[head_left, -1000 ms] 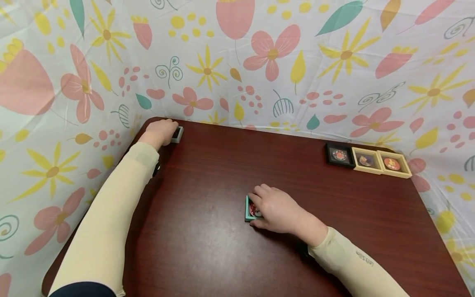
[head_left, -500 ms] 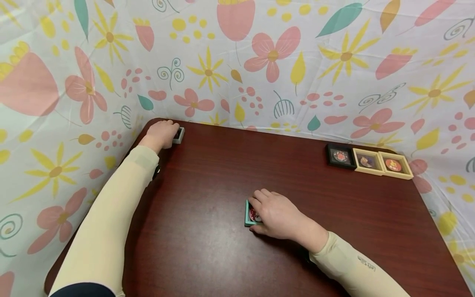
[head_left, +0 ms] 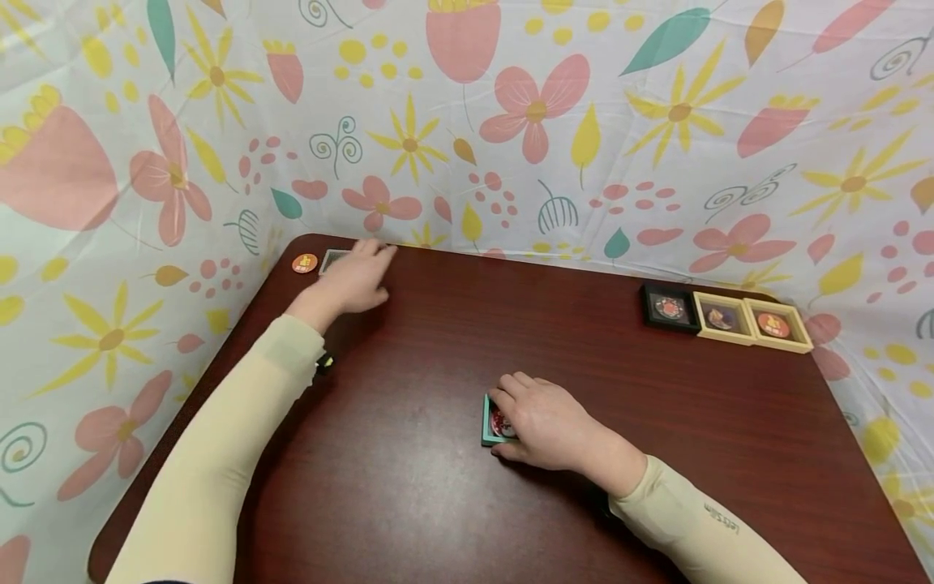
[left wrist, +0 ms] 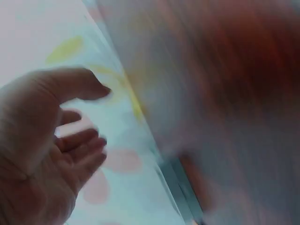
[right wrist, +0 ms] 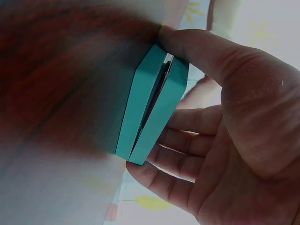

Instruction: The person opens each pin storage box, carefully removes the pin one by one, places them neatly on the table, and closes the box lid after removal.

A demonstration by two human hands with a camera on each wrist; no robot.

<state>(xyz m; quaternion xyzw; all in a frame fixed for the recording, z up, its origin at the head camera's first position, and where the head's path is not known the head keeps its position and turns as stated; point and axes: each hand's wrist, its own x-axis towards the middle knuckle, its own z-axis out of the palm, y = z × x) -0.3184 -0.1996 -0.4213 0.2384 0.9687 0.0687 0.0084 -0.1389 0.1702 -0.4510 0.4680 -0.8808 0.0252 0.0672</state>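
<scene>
Orange token (head_left: pixel 304 263) and grey case (head_left: pixel 334 259) now lie uncovered as the left hand (head_left: pixel 355 280) lifts away, fingers open, while the right hand (head_left: pixel 543 422) keeps its fingers gripping the teal case (head_left: pixel 487 420) on the desk (head_left: pixel 438 341).

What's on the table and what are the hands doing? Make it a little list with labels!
Table: dark red-brown wood
Right hand: holds the teal case, thumb and fingers on its edges
Teal case: hinged, slightly ajar
Left hand: open, holding nothing, near the far left corner
By the left hand: orange token, grey case
Far right: black case, two cream cases in a row
</scene>
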